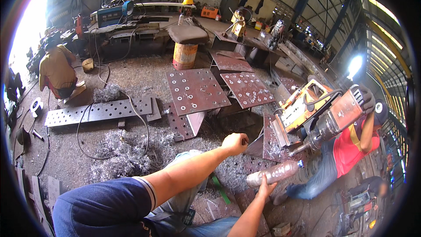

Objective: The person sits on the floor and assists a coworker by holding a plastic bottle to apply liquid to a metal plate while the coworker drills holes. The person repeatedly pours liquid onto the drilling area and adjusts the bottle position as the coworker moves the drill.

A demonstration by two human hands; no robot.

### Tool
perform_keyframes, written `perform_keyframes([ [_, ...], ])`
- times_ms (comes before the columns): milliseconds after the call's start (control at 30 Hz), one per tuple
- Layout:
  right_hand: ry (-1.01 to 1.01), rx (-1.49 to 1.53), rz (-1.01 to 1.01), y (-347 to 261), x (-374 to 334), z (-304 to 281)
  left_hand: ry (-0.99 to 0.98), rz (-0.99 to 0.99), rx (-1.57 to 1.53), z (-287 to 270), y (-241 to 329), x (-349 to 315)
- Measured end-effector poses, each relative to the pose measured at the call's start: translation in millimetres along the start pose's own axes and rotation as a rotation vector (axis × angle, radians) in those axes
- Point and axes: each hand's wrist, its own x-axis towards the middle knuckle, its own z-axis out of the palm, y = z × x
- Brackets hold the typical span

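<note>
A clear plastic bottle point(275, 173) lies nearly level in my right hand point(265, 188), whose fingers wrap it from below. Its blue-tipped end points right, close to the bit of a yellow and orange drilling machine point(307, 109). My left hand point(235, 144) is a loose fist held over the work area, left of that machine; whether anything is in it is hidden. Below and around the machine are reddish-brown steel plates point(199, 92) with drilled holes and metal shavings. At the right, a co-worker in a red shirt point(351, 149) has a gloved hand on the machine's motor end.
Heaps of curly metal shavings point(127, 153) cover the floor at left, beside a long perforated steel plate point(98, 112). Cables point(147, 127) loop across the ground. A padded drum stool point(184, 52) stands behind the plates. Another person point(57, 70) crouches far left.
</note>
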Motion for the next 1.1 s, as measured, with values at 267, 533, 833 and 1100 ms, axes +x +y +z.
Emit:
perform_keyframes([
  [267,0.006,0.002,-0.024,13.1,8.7,-2.5,-0.037,-0.016,-0.007,-2.2,4.6,0.0],
  [533,0.013,-0.029,-0.028,20.5,10.8,-1.1,-0.047,-0.02,-0.003,-2.2,2.7,-0.1],
  [833,0.013,-0.058,-0.062,32.4,18.9,-4.1,-0.055,-0.023,-0.006,-3.3,5.4,1.4],
  [1100,0.007,-0.079,-0.024,22.2,8.8,0.0,-0.053,-0.024,-0.009,-4.3,1.9,-0.5],
])
